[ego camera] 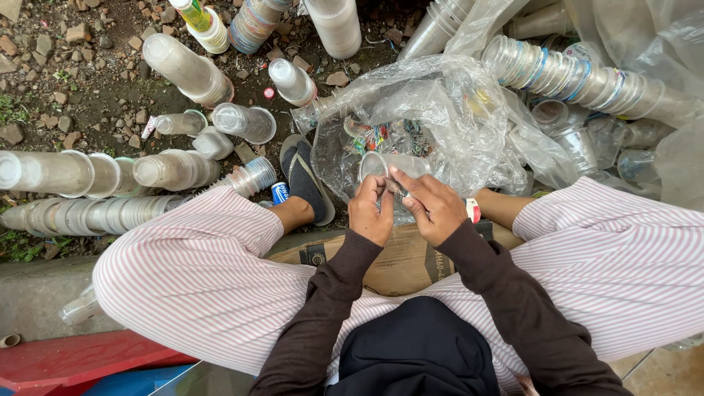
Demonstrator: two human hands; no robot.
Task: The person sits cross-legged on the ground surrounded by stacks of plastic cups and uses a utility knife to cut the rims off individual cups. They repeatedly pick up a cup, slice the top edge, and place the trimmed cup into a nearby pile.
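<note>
Head cam: both hands meet at centre over a clear plastic cup, which lies on its side at the mouth of a clear plastic bag. Left hand clamps the cup wall; right hand pinches at its rim w/ thumb & forefinger, prob. peeling the seal. Best done by holding the cup firm and pulling the film slowly along the rim so it doesn't tear. Cup is see-through, thin, slightly crumpled. Nested cup stacks lie at 9 o'clock, more at 1 o'clock.
</note>
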